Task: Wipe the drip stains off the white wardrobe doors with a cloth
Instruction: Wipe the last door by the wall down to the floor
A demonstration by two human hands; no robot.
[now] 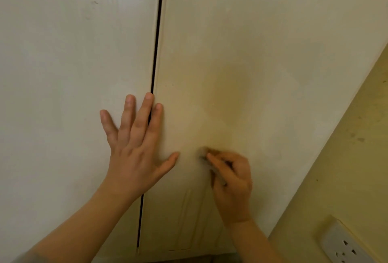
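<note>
Two white wardrobe doors fill the view, the left door (pixel 63 73) and the right door (pixel 252 63), split by a dark vertical gap (pixel 156 52). My left hand (pixel 136 143) lies flat with spread fingers across the gap, pressing on both doors. My right hand (pixel 231 180) pinches a small greyish cloth (pixel 203 153) and holds it against the lower part of the right door. The cloth is blurred and mostly hidden under my fingers. Faint vertical drip streaks (pixel 189 210) run down the right door below the cloth.
A yellowish wall (pixel 346 168) borders the right door's edge at the right. A white wall socket (pixel 344 246) sits at the bottom right corner. A small dark speck (pixel 96 2) marks the upper left door.
</note>
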